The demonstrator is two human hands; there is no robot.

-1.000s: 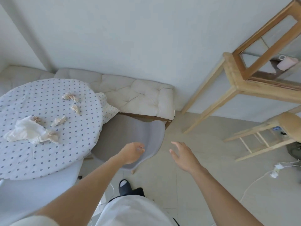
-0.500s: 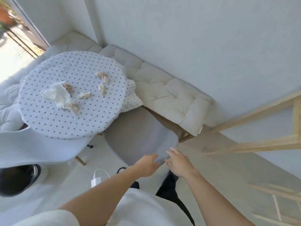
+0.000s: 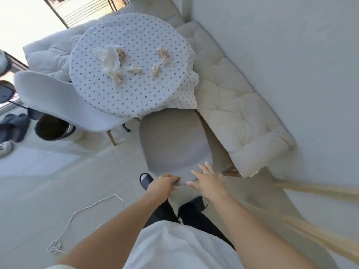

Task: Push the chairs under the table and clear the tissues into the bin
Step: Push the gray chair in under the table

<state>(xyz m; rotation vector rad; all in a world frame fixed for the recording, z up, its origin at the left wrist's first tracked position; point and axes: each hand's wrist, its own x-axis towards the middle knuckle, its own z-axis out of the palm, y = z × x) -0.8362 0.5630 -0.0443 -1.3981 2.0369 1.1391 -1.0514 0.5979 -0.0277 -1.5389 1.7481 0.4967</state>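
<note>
— What is the head view showing of the hands?

— The left hand (image 3: 162, 185) is curling its fingers over the back edge of the grey chair (image 3: 172, 144). The right hand (image 3: 206, 180) is lying flat with fingers spread on the same edge, just at three o'clock of the left.

— Where is that chair sitting?

— At six o'clock of the round table (image 3: 108, 98), its seat front reaching under the hanging dotted cloth. A white chair (image 3: 64, 105) is standing at the table's eight o'clock.

— And the tissues?

— The tissues (image 3: 116, 64) are lying crumpled and scattered on the tabletop. A dark bin (image 3: 51, 128) is sitting on the floor at nine o'clock of the grey chair, beside the white one.
</note>
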